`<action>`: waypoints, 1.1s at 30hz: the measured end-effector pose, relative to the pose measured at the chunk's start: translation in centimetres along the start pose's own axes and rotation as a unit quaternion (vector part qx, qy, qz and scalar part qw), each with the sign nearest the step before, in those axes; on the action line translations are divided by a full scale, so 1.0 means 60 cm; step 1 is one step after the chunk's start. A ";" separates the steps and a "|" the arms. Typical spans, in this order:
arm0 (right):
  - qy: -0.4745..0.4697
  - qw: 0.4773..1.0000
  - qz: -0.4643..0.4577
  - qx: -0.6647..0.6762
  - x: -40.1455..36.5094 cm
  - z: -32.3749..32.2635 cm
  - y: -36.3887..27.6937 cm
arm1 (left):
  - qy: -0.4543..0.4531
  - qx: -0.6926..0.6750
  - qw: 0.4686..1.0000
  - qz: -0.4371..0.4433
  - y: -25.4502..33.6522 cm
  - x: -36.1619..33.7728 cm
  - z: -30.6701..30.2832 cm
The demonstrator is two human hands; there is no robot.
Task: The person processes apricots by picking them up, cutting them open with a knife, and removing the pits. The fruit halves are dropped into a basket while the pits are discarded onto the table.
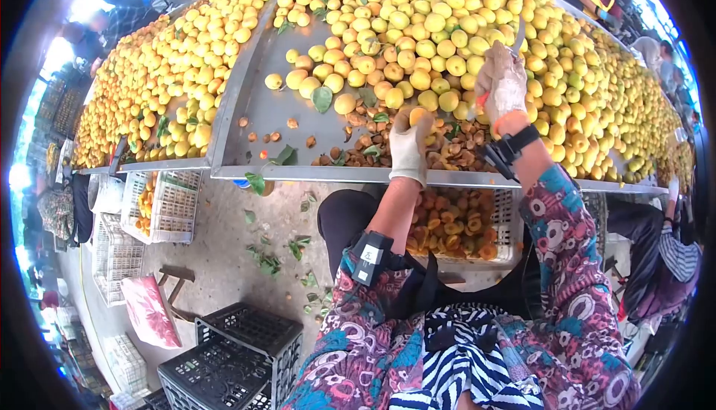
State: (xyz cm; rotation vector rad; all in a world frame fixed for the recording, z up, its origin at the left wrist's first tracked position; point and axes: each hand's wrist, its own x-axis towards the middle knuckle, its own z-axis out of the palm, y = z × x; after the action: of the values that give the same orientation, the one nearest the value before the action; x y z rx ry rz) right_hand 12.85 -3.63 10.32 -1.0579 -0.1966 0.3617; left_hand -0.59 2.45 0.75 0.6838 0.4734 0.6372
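Observation:
My left hand, in a pale glove, is closed around an orange-yellow apricot just above the table's near edge. To its right, my gloved right hand is raised over the fruit pile and wrapped round a knife, its blade pointing up and away from me. A bit of red shows at the palm. Whole yellow apricots are heaped beyond both hands. Brown apricot pits and a few leaves lie between and below the hands. Under the table edge, a white crate holds halved apricots.
The metal table has a raised rim and a divider on the left. White crates stand at lower left, near black crates and a pink cushioned stool. Leaves litter the floor. Other people sit around the table, one at right.

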 end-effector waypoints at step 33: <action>-0.011 0.992 0.115 -0.060 -0.107 -0.320 -0.010 | 0.031 0.257 0.951 0.168 -0.002 -0.065 0.016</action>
State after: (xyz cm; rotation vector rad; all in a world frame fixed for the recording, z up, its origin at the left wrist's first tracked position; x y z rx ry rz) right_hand 13.34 -21.97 1.73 -1.1995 -0.1173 0.5751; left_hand -2.79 -0.67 2.10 1.2606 0.5958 0.8692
